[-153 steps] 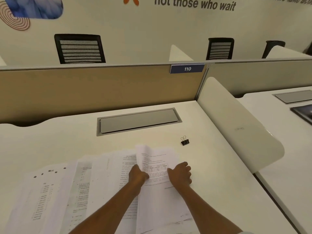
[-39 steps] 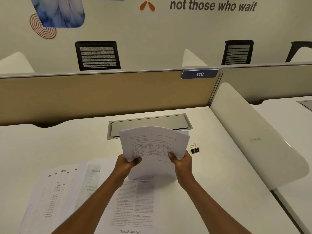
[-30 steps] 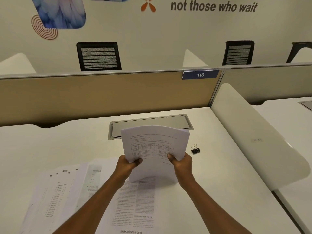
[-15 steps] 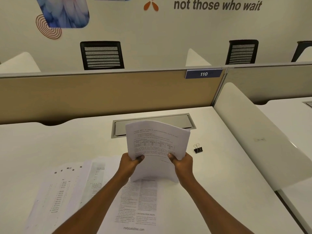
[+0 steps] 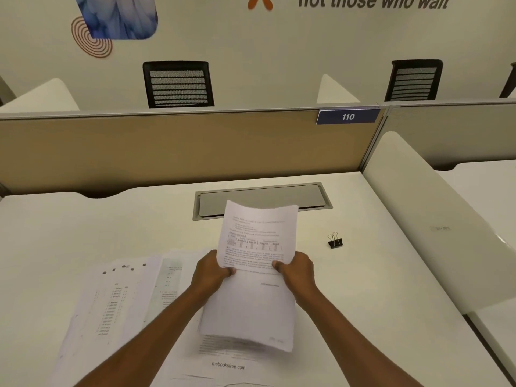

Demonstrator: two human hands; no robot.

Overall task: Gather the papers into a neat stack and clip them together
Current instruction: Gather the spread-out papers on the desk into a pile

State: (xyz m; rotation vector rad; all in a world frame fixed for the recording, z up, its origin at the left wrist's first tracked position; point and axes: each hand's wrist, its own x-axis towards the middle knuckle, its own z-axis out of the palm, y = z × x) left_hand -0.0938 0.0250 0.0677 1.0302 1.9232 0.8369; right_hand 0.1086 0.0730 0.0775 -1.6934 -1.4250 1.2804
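A bundle of printed papers (image 5: 251, 275) hangs above the white desk, held at its two long edges. My left hand (image 5: 210, 270) grips the left edge and my right hand (image 5: 296, 270) grips the right edge. The bundle tilts toward me, and its lower end is blurred. Several loose printed sheets (image 5: 117, 297) lie fanned out on the desk (image 5: 69, 227) to the left and under the bundle. A small black binder clip (image 5: 335, 241) rests on the desk to the right of my right hand, apart from the papers.
A grey cable hatch (image 5: 307, 195) is set into the desk behind the papers. A tan partition (image 5: 167, 152) with a blue "110" tag closes the far side. A rounded white divider (image 5: 435, 227) runs along the right edge. Black chairs stand beyond the partition.
The bundle stood upright with its lower edge on the desk; now it has tipped toward me and its lower end is lifted and swinging. Both hands keep their grip.
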